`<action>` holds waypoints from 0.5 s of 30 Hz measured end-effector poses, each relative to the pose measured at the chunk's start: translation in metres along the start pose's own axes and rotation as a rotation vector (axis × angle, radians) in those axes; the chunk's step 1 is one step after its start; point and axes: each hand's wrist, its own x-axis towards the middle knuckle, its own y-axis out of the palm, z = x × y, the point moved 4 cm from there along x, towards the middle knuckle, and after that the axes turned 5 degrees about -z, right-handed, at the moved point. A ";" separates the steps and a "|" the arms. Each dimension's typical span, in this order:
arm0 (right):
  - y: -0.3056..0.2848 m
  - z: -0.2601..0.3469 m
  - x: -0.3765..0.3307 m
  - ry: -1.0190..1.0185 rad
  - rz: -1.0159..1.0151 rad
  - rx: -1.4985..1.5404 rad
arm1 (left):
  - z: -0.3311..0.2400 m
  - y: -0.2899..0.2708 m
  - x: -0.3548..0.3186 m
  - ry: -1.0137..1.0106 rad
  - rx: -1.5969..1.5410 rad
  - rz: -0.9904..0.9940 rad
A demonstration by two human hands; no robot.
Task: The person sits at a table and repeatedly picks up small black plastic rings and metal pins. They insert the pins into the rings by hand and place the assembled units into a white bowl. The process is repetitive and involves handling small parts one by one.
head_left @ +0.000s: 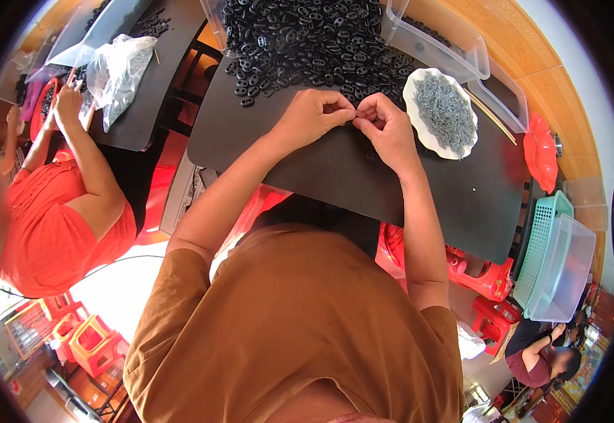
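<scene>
Because the two hands meet at their fingertips over the dark tabletop (307, 169), I take that meeting point as the middle of my clock, with 12 pointing away from the wearer. The left hand (319, 113) and the right hand (386, 130) both have thumb and forefinger drawn together; whether they close on anything is too small for me to tell from my end. The black oval pieces (307, 53), with holes through them, lie heaped from 10 to 12 o'clock, and a stray piece (247, 101) sits at 9. At 3 o'clock, just beside the right hand, a white scalloped dish (455, 151) holds thin grey slivers (444, 113).

My first worry would be a slip: anything tiny in such a fingertip grip could drop, and a black part would be hard for me to spot on so dark a surface, or might roll off at 6 o'clock. A careless swing of the right hand could also knock the dish and scatter the slivers. Reaching into the heap might send loose pieces sliding inward.

As for writing, I can read none. A pale box (182, 195) at 8 o'clock seems to carry dark print, too small to make out; the brown shirt (307, 310) looks plain.
</scene>
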 end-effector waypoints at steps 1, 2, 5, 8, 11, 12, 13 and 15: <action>0.000 -0.001 0.000 -0.002 -0.008 0.002 | -0.001 0.000 0.000 -0.021 0.008 0.005; 0.000 -0.003 -0.001 0.004 -0.007 0.021 | -0.001 0.000 -0.001 -0.028 0.004 0.005; 0.002 -0.007 -0.002 0.023 -0.007 0.070 | 0.001 0.001 -0.003 -0.042 -0.022 -0.001; 0.005 -0.010 -0.003 0.028 -0.014 0.102 | 0.009 0.005 -0.004 -0.049 -0.077 -0.014; 0.005 -0.013 -0.004 0.017 -0.015 0.135 | 0.011 0.006 -0.005 -0.066 -0.118 -0.006; 0.004 -0.013 -0.004 0.023 -0.007 0.151 | 0.011 0.005 -0.004 -0.073 -0.124 0.008; 0.003 -0.014 -0.004 0.029 0.001 0.167 | 0.011 0.005 -0.003 -0.079 -0.130 0.023; -0.001 -0.011 -0.001 0.051 0.068 0.221 | 0.010 0.002 0.000 -0.055 -0.184 0.031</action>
